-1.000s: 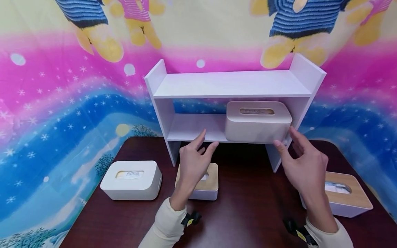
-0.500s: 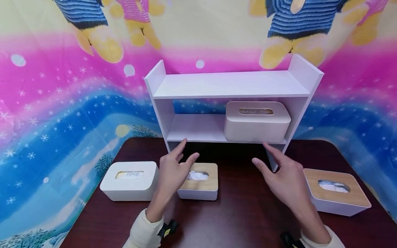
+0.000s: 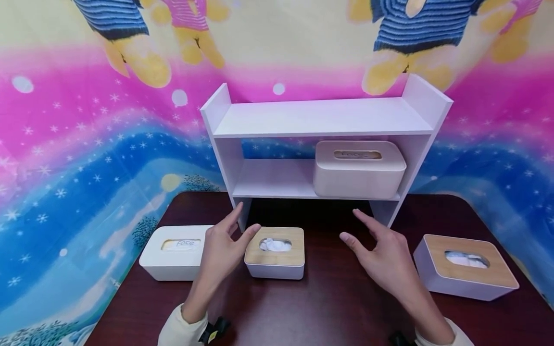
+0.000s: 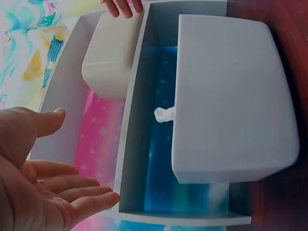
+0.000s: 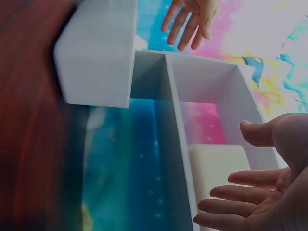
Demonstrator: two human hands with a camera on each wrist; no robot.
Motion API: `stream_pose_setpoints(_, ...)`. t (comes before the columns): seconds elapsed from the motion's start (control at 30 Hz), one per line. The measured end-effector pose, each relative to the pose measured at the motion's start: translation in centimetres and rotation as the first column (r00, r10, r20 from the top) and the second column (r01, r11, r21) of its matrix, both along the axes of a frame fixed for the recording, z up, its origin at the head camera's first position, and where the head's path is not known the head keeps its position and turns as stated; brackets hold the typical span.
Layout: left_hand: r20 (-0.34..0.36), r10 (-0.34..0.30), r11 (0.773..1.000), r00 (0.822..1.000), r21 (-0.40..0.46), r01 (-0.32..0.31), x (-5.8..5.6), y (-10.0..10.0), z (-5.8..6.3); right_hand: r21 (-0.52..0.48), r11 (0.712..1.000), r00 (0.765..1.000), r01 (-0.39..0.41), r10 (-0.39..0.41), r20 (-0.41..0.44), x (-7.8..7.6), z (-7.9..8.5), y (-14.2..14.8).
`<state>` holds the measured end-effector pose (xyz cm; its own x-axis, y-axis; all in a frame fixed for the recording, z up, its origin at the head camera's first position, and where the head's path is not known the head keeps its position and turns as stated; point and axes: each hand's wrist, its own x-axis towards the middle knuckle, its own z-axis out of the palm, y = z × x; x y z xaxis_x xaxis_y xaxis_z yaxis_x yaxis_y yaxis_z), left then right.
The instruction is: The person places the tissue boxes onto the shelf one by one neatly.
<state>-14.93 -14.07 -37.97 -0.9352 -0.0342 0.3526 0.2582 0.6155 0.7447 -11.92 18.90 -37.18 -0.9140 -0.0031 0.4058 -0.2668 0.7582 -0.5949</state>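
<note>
"Checking hands against the white shelf (image 3: pixel 324 117)?"
"Left hand (image 3: pixel 218 252) is hovering before its left end, near the small wood-topped box (image 3: pixel 274 260); fingers extended. Right hand (image 3: pixel 385 254) is hovering before its right end; fingers likewise extended."
"Boxes?"
"Cream box (image 3: pixel 359 181) is sitting on the shelf's lower tier, right side. Small one is standing before its left half; white box (image 3: pixel 173 262), front-left; long wood-topped box (image 3: pixel 469 273), front-right."
</note>
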Motion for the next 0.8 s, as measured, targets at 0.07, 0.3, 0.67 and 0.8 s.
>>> stream_pose_setpoints(0.07, 0.018, -0.002, 1.0, 1.0, -0.012, 0.003, 0.2, -0.3, -0.2, 0.009, 1.0, 1.0, -0.014, 0.013, 0.015, 0.0, -0.6, -0.2)
stream_pose_setpoints(0.3, 0.09, -0.042, 0.995, 0.995, -0.086, 0.05, 1.1, -1.4, -1.2, 0.015, 0.995, 0.991, -0.095, 0.093, 0.096, -0.1, -3.4, -1.4)
stream_pose_setpoints(0.67, 0.2, -0.103, 0.982, 0.974, -0.133, 0.131, 1.6, -2.0, -3.4, -0.026, 0.982, 0.959, -0.187, 0.188, 0.212, 0.0, -6.7, -4.5)
stream_pose_setpoints(0.8, 0.239, -0.106, 0.983, 0.965, -0.121, 0.138, 2.1, -2.3, -4.2, -0.037, 0.979, 0.947, -0.203, 0.205, 0.248, 0.0, -7.4, -5.2)
